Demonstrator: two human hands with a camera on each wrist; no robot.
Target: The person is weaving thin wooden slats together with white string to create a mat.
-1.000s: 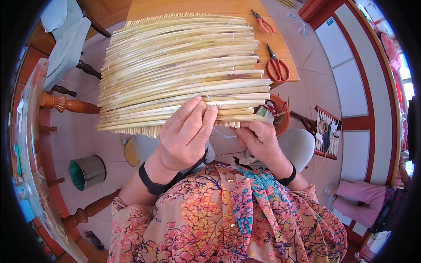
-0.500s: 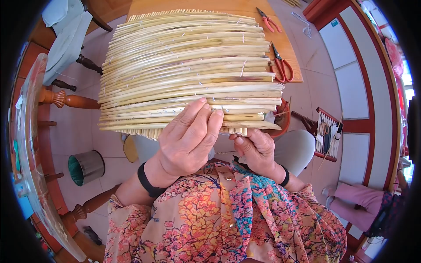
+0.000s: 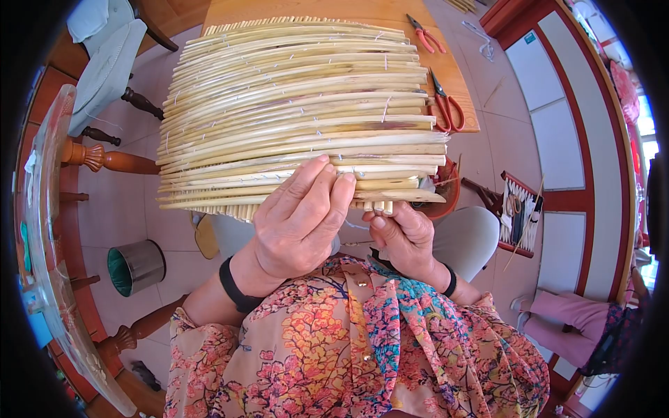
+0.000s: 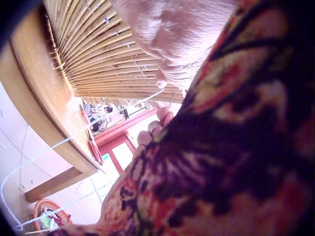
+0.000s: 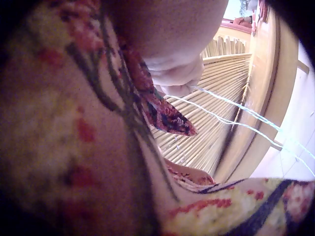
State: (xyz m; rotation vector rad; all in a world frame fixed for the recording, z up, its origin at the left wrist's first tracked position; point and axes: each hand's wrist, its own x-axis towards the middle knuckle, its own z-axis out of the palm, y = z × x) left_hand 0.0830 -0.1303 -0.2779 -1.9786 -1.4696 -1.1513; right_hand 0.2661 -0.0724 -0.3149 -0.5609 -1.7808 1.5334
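A mat of pale reeds point(image 3: 293, 104), tied with white stitches, lies over the table and bends down at its near edge. My left hand point(image 3: 296, 223) grips this edge, fingertips on the top reeds. Just right of it, my right hand point(image 3: 405, 240) is close under the cut reed ends, thumb and fingers curled together. White string point(image 5: 241, 107) trails from the right hand's curled fingers in the right wrist view. String point(image 4: 64, 141) also loops past the table edge in the left wrist view. A thin needle-like piece point(image 4: 171, 101) shows near the fingertips there.
Red-handled scissors point(image 3: 446, 104) and pliers point(image 3: 426, 36) lie on the wooden table point(image 3: 460, 83) right of the mat. An orange basket point(image 3: 449, 198) stands below its corner. A metal bin point(image 3: 143, 266) is at left; a strung folding stool point(image 3: 519, 212) at right. Another person's legs point(image 3: 568, 320) show at far right.
The mat's right end has shifted slightly right in view. My right hand has drawn down and toward me from the reed ends. My left hand keeps its hold on the edge.
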